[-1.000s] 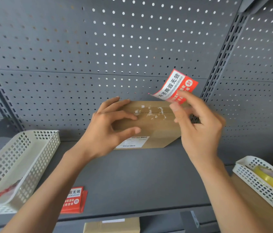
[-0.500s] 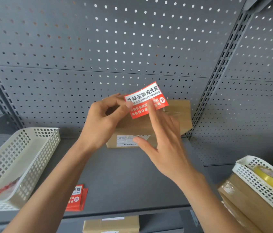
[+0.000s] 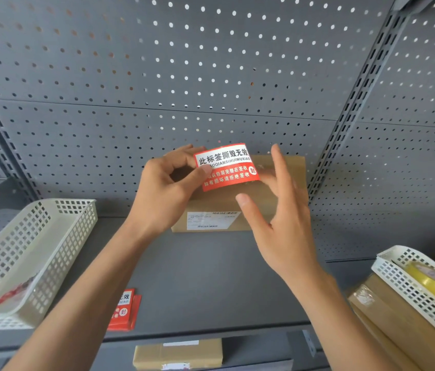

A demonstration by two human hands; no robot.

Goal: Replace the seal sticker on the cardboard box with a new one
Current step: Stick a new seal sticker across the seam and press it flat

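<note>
A brown cardboard box (image 3: 288,172) with a white shipping label lies on the grey shelf (image 3: 211,285) against the pegboard. A red and white seal sticker (image 3: 227,167) is held over the box's top, bowed and facing me. My left hand (image 3: 165,194) pinches the sticker's left edge between thumb and fingers. My right hand (image 3: 278,210) is at the sticker's right edge with fingers spread; the contact there is hidden behind the sticker. The box's top under the sticker is hidden.
A stack of red stickers (image 3: 124,309) lies near the shelf's front edge. A white mesh basket (image 3: 32,250) with a red scrap stands at the left. At the right, another white basket (image 3: 411,285) holds a yellow tape roll (image 3: 433,282) above brown boxes (image 3: 387,317). One more box (image 3: 179,354) sits below.
The sticker moved from the upper right of the box to over its top. My left hand left the box and took the sticker's left edge; my right hand's fingers spread apart.
</note>
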